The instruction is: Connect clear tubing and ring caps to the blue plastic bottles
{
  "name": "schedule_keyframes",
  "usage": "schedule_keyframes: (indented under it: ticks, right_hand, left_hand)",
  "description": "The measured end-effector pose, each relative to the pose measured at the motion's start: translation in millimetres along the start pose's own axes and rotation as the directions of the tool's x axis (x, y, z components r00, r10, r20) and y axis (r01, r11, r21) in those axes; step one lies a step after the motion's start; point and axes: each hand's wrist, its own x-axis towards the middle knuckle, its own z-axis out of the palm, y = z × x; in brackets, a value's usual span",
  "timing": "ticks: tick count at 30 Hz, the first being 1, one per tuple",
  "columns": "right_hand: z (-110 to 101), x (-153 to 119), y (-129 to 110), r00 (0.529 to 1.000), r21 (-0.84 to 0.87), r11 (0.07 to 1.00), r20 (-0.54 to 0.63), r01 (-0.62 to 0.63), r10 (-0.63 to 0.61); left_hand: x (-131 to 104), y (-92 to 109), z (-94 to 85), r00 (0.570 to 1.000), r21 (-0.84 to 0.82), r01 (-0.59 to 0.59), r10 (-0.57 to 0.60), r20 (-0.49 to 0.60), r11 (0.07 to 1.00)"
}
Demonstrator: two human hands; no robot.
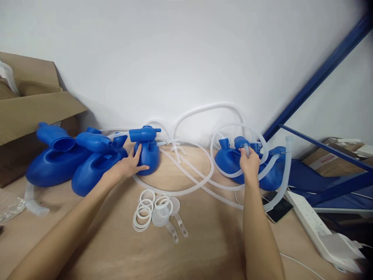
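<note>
Fingers spread, my left hand (130, 164) rests against the near side of a small-looking blue plastic bottle (151, 158). A blue funnel-shaped spout piece (142, 135) lies across the top of that bottle. On the right, my right hand (250, 163) is closed around the clear tube (247, 149) where it meets a blue spout piece (240, 141). Behind that hand stands another blue bottle (225, 158), partly hidden by it. White rings (143, 212) and clear round caps with straps (161, 216) lie on the table between my arms.
Two blue bottles (46, 167) with spout pieces stand at the left beside an open cardboard box (37, 109). Long looped hoses (180, 192) cross the table's back. At right are a blue bottle (269, 177), a phone (279, 210), a power strip (311, 225) and a blue metal frame (326, 74).
</note>
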Motion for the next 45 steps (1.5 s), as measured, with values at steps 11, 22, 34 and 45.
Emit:
schedule_keyframes:
  ticks: [11, 22, 34, 45]
  right_hand:
    - [-35.4, -1.2, -35.9, 0.969, 0.332, 0.940, -0.248, 0.081, 0.004]
    - [-82.3, -15.2, -90.4, 0.979, 0.742, 0.659, -0.020, -0.122, 0.204]
    - [-34.4, -22.9, -95.9, 0.976, 0.833, 0.530, 0.212, -0.157, -0.045]
    - [37.0, -74.9, -136.9, 0.896, 0.862, 0.329, 0.435, -0.386, -0.087]
  left_hand:
    - [-32.6, 34.3, -24.9, 0.995, 0.165, 0.074, -0.083, 0.047, 0.983]
    - [-60.8, 61.9, -23.8, 0.944, -0.011, -0.313, 0.310, -0.115, 0.950]
    - [-36.3, 101.7, -10.1, 0.697, -0.007, -0.466, 0.362, -0.619, 0.885]
    - [-14.4, 87.6, -14.6, 0.682, 0.004, -0.428, 0.327, -0.654, 0.904]
